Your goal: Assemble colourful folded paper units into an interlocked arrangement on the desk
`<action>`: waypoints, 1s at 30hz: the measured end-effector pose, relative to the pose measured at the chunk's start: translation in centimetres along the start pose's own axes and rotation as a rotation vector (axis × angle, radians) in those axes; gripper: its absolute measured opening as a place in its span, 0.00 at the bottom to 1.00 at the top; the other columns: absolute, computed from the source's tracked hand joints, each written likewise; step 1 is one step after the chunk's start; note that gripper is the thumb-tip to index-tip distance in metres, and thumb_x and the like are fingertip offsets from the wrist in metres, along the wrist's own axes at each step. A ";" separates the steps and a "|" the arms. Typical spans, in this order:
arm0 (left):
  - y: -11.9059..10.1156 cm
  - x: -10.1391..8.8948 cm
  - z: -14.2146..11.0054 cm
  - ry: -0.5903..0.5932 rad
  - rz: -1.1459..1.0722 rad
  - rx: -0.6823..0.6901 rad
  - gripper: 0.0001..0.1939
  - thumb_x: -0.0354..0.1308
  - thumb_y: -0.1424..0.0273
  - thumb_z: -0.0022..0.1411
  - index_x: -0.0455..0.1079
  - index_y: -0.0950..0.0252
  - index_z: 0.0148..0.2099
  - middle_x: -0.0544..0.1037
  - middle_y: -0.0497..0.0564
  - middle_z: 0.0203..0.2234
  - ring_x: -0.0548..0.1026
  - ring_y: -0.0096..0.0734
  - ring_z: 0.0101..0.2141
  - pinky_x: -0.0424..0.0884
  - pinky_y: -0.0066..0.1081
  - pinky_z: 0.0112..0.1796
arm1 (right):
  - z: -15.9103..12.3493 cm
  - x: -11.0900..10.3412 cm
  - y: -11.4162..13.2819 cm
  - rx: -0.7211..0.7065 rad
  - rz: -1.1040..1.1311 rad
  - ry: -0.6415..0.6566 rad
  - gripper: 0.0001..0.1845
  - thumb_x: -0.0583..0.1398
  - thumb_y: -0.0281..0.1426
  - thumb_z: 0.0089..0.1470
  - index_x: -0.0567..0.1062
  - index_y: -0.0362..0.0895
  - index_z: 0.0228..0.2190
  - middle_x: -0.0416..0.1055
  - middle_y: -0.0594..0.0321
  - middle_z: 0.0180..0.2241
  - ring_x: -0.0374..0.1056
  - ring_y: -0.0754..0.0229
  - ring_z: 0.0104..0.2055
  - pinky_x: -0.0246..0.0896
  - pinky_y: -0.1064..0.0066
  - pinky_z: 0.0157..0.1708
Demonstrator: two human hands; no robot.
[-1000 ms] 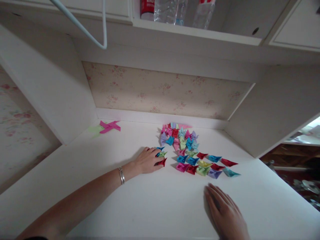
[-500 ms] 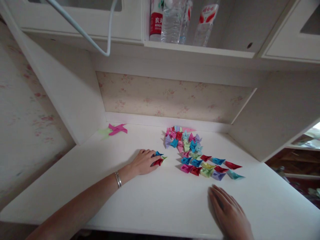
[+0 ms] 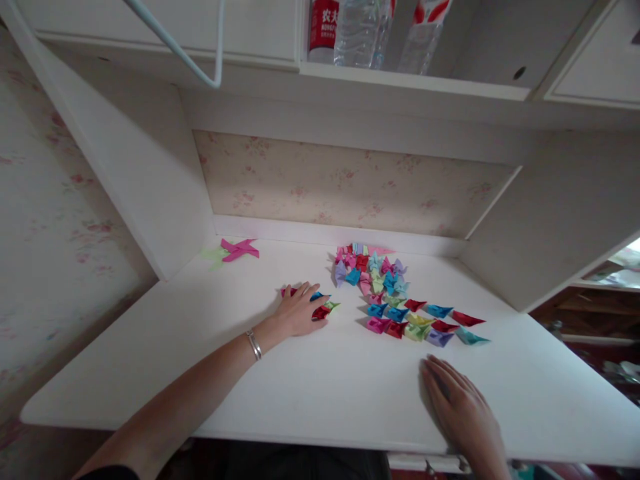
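My left hand (image 3: 300, 310), with a silver bracelet at the wrist, lies over a small group of folded paper boats on the white desk (image 3: 310, 393). Its fingers are spread and touch them. A blue paper boat (image 3: 320, 296) and a red paper boat (image 3: 321, 312) show between and beyond the fingertips, and part of a magenta paper piece (image 3: 289, 292) sticks out behind the knuckles. Others may be hidden under the palm. To the right stand rows of coloured paper boats (image 3: 420, 323). My right hand (image 3: 463, 407) rests on the desk in front of those rows, fingers lying together, holding nothing visible.
Behind the rows sits a cluster of folded paper pieces (image 3: 373, 270). Crossed magenta strips (image 3: 241, 249) lie at the back left beside pale green paper (image 3: 214, 256). Overhead, a cabinet shelf (image 3: 415, 80) holds plastic bottles (image 3: 356, 33), and a white cable (image 3: 175, 50) hangs down.
My left hand has shifted a little right and its fingers have spread; a magenta paper piece now shows behind it. My right hand stays in place. The camera view has tilted down slightly.
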State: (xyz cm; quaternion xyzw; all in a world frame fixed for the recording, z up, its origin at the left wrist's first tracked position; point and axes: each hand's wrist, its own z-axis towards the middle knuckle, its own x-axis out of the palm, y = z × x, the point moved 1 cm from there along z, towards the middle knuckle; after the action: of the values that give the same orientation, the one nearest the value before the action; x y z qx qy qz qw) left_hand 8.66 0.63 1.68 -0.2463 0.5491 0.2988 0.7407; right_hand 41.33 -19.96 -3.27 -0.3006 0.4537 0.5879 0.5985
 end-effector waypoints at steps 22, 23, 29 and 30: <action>1.7 -0.5 1.5 0.064 0.020 0.224 0.16 0.48 0.58 0.65 0.70 0.56 0.48 0.75 0.51 0.40 0.72 0.35 0.41 0.65 0.35 0.43 | -0.3 -0.4 0.1 -0.020 0.071 -0.055 0.25 0.49 0.46 0.60 0.75 0.43 0.44 0.73 0.55 0.48 0.66 0.49 0.54 0.57 0.55 0.56; 1.9 -0.5 1.5 0.061 0.017 0.230 0.15 0.48 0.59 0.65 0.70 0.57 0.48 0.75 0.51 0.40 0.72 0.35 0.41 0.65 0.35 0.43 | -0.3 -0.5 0.1 -0.017 0.071 -0.056 0.25 0.49 0.46 0.60 0.75 0.43 0.44 0.73 0.55 0.48 0.66 0.49 0.54 0.57 0.55 0.56; 3.7 -0.2 1.7 0.035 0.014 0.235 0.13 0.50 0.61 0.64 0.71 0.58 0.46 0.75 0.52 0.40 0.72 0.34 0.41 0.65 0.34 0.43 | -0.5 -0.4 -0.2 -0.030 0.071 -0.057 0.26 0.48 0.47 0.60 0.76 0.44 0.44 0.73 0.57 0.49 0.67 0.49 0.53 0.56 0.54 0.57; 4.3 -0.1 1.8 0.032 0.014 0.236 0.13 0.50 0.61 0.64 0.71 0.58 0.46 0.75 0.51 0.39 0.72 0.34 0.41 0.65 0.34 0.43 | -0.5 -0.3 -0.4 -0.037 0.069 -0.057 0.26 0.48 0.47 0.60 0.76 0.45 0.44 0.73 0.57 0.49 0.67 0.49 0.52 0.57 0.54 0.56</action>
State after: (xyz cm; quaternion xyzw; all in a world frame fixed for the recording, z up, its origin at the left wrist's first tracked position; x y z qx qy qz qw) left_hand 6.78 4.86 2.15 -0.1583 0.5937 0.2335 0.7536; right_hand 41.61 -20.58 -3.28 -0.2788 0.4357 0.6249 0.5847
